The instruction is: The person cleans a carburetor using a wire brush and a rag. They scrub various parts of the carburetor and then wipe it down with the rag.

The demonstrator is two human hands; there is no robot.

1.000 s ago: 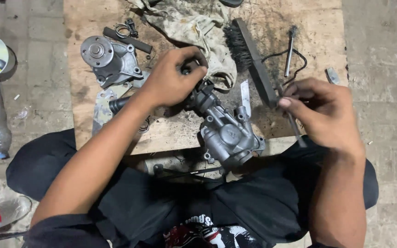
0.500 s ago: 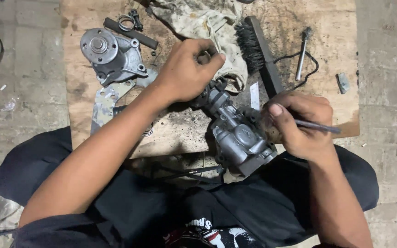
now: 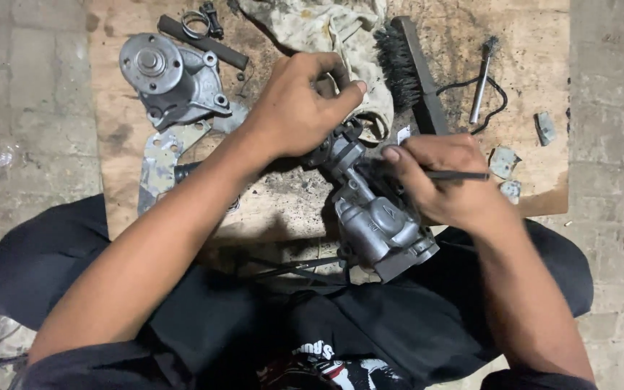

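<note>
Left hand [image 3: 299, 108] gripping pump casting [image 3: 373, 217] top, right hand [image 3: 442, 177] pinching thin tool [image 3: 456, 175]

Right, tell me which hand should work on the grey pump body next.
Probably the right hand: it holds a thin dark tool right beside the grey pump body, while the left hand grips the pump's upper end.

No packages, signs or screens before me. Only printed thing: white-and-red graphic [image 3: 326, 361] on my black shirt, bottom centre, partly hidden by folds.
</note>
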